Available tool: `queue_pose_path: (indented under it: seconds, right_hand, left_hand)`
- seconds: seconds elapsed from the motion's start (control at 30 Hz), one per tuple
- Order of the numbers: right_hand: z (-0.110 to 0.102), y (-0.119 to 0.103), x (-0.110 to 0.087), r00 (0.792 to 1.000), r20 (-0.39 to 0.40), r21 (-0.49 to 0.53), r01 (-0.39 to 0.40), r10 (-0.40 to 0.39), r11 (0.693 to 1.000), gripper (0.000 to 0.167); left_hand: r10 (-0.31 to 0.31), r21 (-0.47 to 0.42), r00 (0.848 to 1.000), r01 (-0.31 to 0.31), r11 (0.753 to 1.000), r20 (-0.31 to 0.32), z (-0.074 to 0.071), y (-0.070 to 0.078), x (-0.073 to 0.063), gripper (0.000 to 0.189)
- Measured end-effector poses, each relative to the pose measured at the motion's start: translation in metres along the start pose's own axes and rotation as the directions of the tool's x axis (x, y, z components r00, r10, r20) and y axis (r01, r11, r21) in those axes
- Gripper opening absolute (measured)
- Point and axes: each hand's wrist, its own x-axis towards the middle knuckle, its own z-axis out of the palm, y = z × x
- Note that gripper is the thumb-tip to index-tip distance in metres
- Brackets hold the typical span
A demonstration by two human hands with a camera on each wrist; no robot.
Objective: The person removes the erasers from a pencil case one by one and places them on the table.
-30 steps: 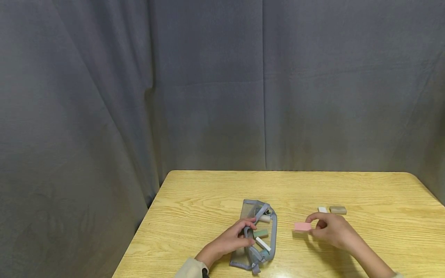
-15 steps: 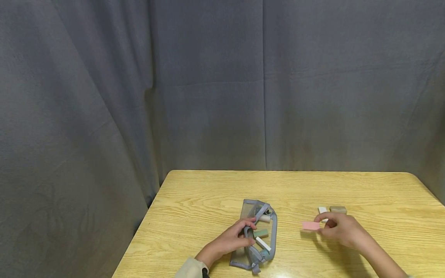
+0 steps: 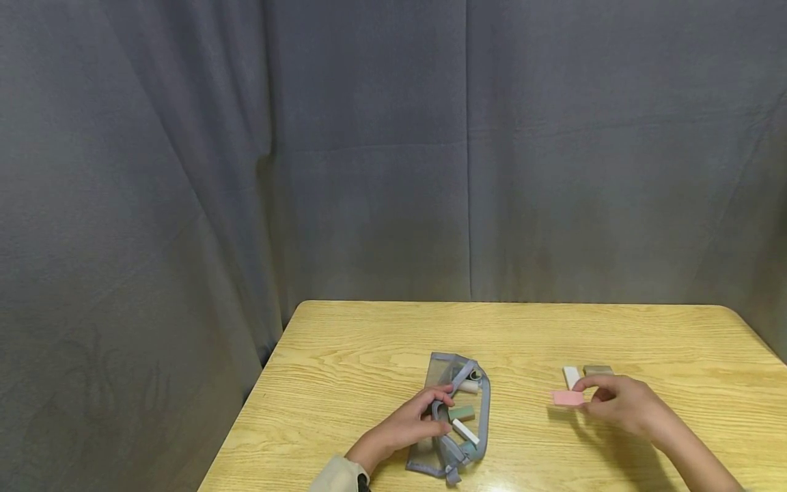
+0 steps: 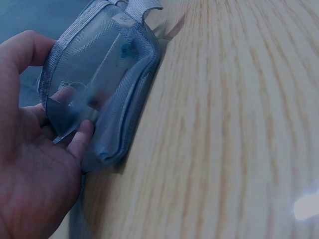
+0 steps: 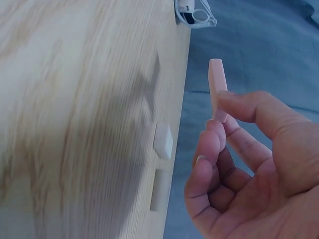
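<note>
My right hand [image 3: 630,403] pinches a pink eraser [image 3: 567,398] by one end, between thumb and fingers. The right wrist view shows the pink eraser [image 5: 217,87] held up above the table. Beneath and behind it lie a white eraser [image 3: 571,377] and a grey-brown eraser [image 3: 598,370], partly covered by the hand in the head view. My left hand [image 3: 402,427] grips the edge of an unzipped grey mesh pencil case [image 3: 485,410], with thumb and fingers at its mouth. Inside show a green eraser [image 3: 462,413], a narrow white eraser [image 3: 465,432] and a whitish piece [image 3: 468,387].
The wood-grain table [image 3: 344,342] has rounded far corners. A grey curtain [image 3: 369,171] hangs behind it and along the left. A zip tab [image 3: 452,475] sticks out at the pencil case's near end.
My right hand has moved right, carrying the pink eraser away from the pencil case and in front of the white eraser. The left hand and the pencil case have stayed in place.
</note>
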Motion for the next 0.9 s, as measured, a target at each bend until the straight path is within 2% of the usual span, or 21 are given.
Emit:
queue_pose_path:
  seconds: [0.37, 0.6, 0.9]
  right_hand:
    - [-0.011, 0.016, 0.0, 0.999, 0.026, 0.049, 0.019, -0.021, 0.999, 0.031]
    - [-0.018, 0.023, 0.001, 1.0, 0.016, 0.056, 0.0, -0.001, 0.998, 0.035]
    - [-0.027, 0.032, 0.003, 0.998, 0.044, 0.08, -0.042, 0.038, 0.996, 0.042]
  left_hand:
    - [0.004, 0.003, 1.0, -0.003, 1.0, -0.004, 0.0, 0.0, 0.0, 0.032]
    - [0.006, 0.007, 1.0, -0.006, 1.0, -0.001, 0.0, -0.001, 0.0, 0.032]
    - [0.0, -0.015, 1.0, 0.0, 1.0, -0.004, 0.0, -0.004, 0.002, 0.033]
